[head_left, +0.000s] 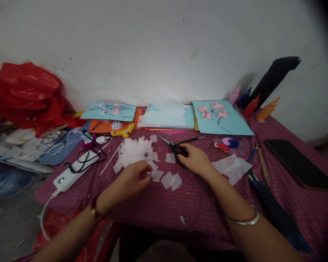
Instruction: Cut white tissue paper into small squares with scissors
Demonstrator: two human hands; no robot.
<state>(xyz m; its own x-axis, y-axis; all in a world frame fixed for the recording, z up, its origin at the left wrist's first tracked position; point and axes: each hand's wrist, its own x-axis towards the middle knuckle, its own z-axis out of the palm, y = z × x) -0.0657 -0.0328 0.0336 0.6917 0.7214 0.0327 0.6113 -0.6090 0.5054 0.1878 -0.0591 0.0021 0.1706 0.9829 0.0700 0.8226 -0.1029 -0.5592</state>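
Note:
My right hand (195, 158) has its fingers on the handle of black-handled scissors (174, 147), which lie on the table with the blades pointing away to the left. My left hand (131, 183) is at the near edge of the cut paper, fingers curled towards the thumb; whatever may be between them is hidden. Beside its fingertips lie small white paper squares (168, 180). A heap of similar white pieces (133, 151) spreads just beyond that hand. One more paper square (170, 158) sits by the scissors' handles.
Flower pictures on blue paper (221, 118), stacked sheets (166, 118) and a yellow glue gun (123, 131) line the back. A white power strip (75, 171) with cords is at left. Larger white sheets (232, 167), a pencil (264, 166) and a phone (299, 163) lie right.

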